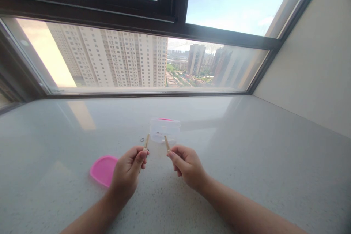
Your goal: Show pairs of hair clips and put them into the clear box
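My left hand (128, 166) is closed in a pinch around a thin beige stick (147, 141), whose far end points up and away. A small dark spot shows by its fingertips; I cannot make out what it is. Across a short gap, my right hand (189, 164) pinches a second beige stick (166, 142), tilted towards the left. The two sticks are apart. A clear plastic container (165, 128) with a bit of pink at its top stands just beyond them, a few small items in it. Near the left stick lies a small dark ring (142, 140).
A bright pink lid-like piece (102, 170) lies on the speckled white surface (246, 146), partly behind my left hand. The dark window frame (150, 95) borders the far edge, and a pale wall (315, 62) rises on the right.
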### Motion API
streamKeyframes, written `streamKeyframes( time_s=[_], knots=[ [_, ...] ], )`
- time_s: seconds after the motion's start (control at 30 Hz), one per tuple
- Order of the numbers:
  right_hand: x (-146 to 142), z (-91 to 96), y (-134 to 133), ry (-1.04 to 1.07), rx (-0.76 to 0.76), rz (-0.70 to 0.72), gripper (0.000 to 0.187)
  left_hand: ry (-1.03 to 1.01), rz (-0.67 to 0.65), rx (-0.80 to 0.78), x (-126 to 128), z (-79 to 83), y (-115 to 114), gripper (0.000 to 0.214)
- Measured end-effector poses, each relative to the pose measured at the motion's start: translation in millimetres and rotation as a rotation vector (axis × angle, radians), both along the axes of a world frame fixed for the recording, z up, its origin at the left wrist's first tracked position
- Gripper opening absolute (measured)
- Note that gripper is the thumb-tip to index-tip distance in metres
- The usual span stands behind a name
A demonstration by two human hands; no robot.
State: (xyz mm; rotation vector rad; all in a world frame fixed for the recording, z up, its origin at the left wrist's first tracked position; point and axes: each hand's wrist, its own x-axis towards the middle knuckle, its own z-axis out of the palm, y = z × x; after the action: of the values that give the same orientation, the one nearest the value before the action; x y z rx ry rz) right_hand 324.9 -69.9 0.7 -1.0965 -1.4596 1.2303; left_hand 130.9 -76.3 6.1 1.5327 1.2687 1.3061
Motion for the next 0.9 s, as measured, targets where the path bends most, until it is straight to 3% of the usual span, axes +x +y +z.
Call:
streamKeyframes(
  time_s=[0.33, 0.6, 0.9],
  knots=[
    [-0.6, 2.4, -4.1, -0.002, -0.018, 0.085, 0.02, 0.047, -0.008, 0.022, -1.4, 0.4, -1.6, 0.036],
    [0.4, 6.9, -2.7, 0.049, 0.044, -0.06, 0.025, -0.018, 0.004, 0.012, -2.3, -4.8, -0.6, 0.033],
    [0.8, 6.5, -4.0, 0.167, 0.112, -0.096, 0.029, -0.055, 0.056, 0.018, -1.6, -3.7, -0.7, 0.034]
  ],
)
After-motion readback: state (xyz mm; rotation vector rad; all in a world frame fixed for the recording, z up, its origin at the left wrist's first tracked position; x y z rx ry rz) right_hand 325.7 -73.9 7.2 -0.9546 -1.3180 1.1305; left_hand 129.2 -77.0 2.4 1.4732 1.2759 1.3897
